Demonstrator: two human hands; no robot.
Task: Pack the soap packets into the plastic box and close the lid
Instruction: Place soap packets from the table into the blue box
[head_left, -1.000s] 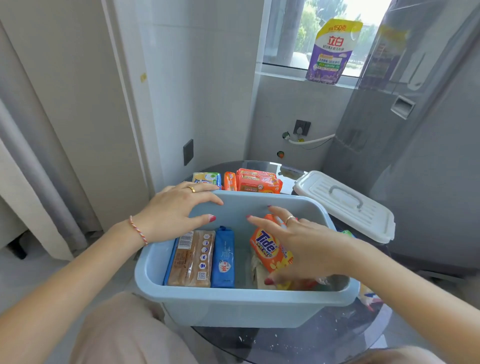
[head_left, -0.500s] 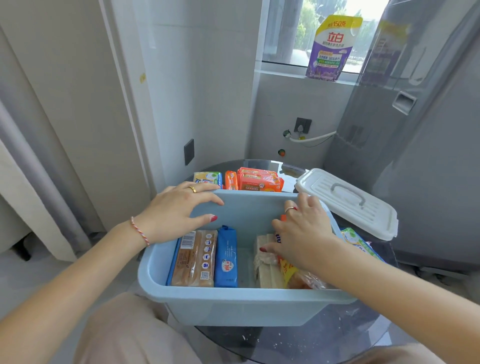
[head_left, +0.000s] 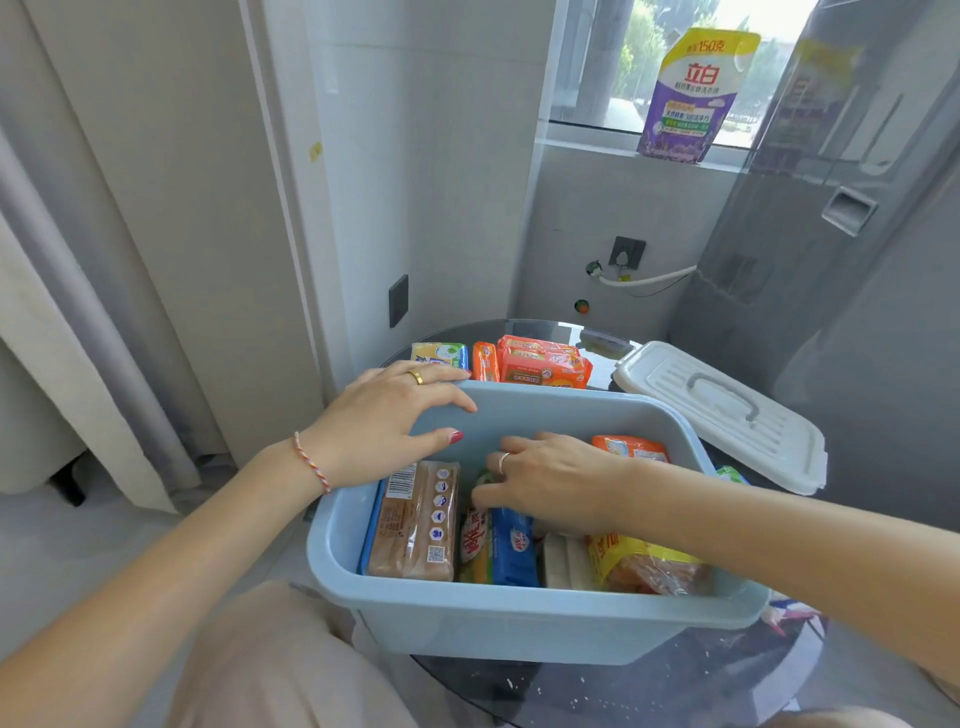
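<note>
A light blue plastic box (head_left: 519, 605) stands open on a round glass table (head_left: 649, 691). My left hand (head_left: 384, 415) grips its far left rim. Inside lie a brown soap pack (head_left: 413, 525), a blue packet (head_left: 511, 551), white bars (head_left: 563, 564), a yellow bag (head_left: 639, 564) and an orange packet (head_left: 631, 447) at the far right wall. My right hand (head_left: 556, 483) is inside the box, its fingers curled on the top of a green and white packet (head_left: 475, 540) wedged between the brown and blue ones. The white lid (head_left: 727, 415) lies behind the box at the right.
More soap packets sit on the table behind the box: an orange stack (head_left: 543, 361), a thin orange one (head_left: 484, 361) and a green-blue one (head_left: 439, 355). A green packet (head_left: 730, 474) peeks out right of the box. A grey appliance (head_left: 857, 260) stands close at the right.
My right hand moved from the box's right side to its middle. A green and white packet now stands between the brown and blue ones. My left hand stayed on the rim.
</note>
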